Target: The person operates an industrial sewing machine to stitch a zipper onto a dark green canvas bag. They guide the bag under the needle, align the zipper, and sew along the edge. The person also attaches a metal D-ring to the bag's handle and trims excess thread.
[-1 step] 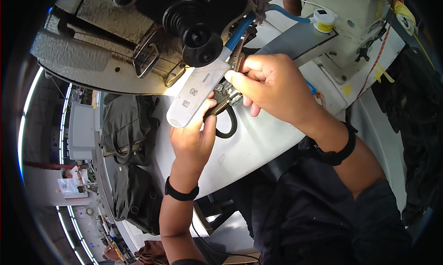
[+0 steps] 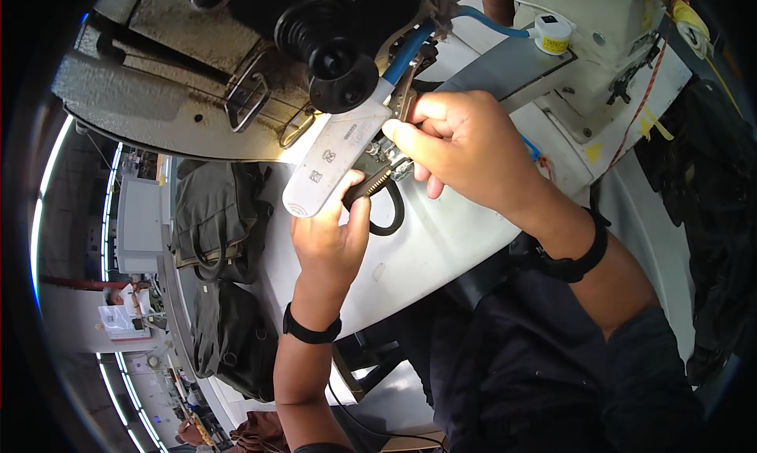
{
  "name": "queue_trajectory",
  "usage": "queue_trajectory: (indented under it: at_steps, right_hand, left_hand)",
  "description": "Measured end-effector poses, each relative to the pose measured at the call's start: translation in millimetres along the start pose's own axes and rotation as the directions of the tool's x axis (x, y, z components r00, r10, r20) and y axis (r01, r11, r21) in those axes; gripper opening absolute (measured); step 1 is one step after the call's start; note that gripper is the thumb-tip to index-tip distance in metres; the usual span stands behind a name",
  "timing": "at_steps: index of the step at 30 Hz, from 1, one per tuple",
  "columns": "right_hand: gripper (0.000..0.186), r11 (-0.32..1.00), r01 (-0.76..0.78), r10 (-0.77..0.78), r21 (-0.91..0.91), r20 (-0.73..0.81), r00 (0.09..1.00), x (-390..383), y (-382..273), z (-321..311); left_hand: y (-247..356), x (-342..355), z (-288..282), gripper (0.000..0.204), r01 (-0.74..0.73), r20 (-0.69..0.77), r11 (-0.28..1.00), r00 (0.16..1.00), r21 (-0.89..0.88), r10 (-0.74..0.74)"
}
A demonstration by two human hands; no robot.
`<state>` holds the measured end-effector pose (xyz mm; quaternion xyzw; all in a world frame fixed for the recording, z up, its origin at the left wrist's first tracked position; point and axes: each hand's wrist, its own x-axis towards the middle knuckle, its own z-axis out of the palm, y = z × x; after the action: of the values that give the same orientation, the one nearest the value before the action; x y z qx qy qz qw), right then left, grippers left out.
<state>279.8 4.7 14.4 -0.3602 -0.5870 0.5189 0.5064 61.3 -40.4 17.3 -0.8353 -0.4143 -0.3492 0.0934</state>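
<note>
Here, our left hand pinches the brass-toothed zipper, likely to steady it; our right hand curls inward, gripping something or nothing, we cannot tell.

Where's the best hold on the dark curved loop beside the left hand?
Probably pinch the dark curved loop at its outer right bend, coming from the person's right: that side bows away from the left hand and shows bare against the white table.
</note>
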Motion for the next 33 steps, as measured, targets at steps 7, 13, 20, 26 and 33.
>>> queue_trajectory:
  at_steps: [7, 13, 20, 26, 33]
  right_hand:
    - [0.030, 0.997, -0.064, 0.065, 0.053, -0.015, 0.998, -25.6, 1.6, 5.8]
    - [0.031, 0.968, -0.087, 0.127, 0.238, -0.159, 0.979, -50.1, 14.7, 60.8]
    - [0.021, 0.919, -0.036, 0.137, 0.393, -0.232, 0.963, -51.5, 30.1, 89.3]
    - [0.019, 0.997, 0.079, -0.070, 0.021, -0.279, 0.958, -55.9, 49.0, 86.3]
    - [0.028, 0.859, -0.124, 0.209, 0.497, -0.120, 0.970, -57.1, 26.5, 74.2]
  left_hand:
    - [-3.3, -3.3, -2.6, 0.043, -0.012, 0.043, 0.998, 0.999, -0.055, 0.014]
    - [-24.6, -5.8, -8.2, 0.052, -0.121, 0.083, 0.992, 0.989, -0.023, 0.122]
    - [-36.8, 0.1, 8.6, 0.053, -0.188, 0.059, 0.971, 0.978, -0.149, 0.199]
    - [-38.9, 3.5, 11.5, 0.042, -0.213, 0.020, 0.972, 0.976, -0.096, 0.216]
    - [-13.1, -2.4, 9.4, 0.035, -0.101, -0.045, 0.994, 0.994, 0.036, 0.103]
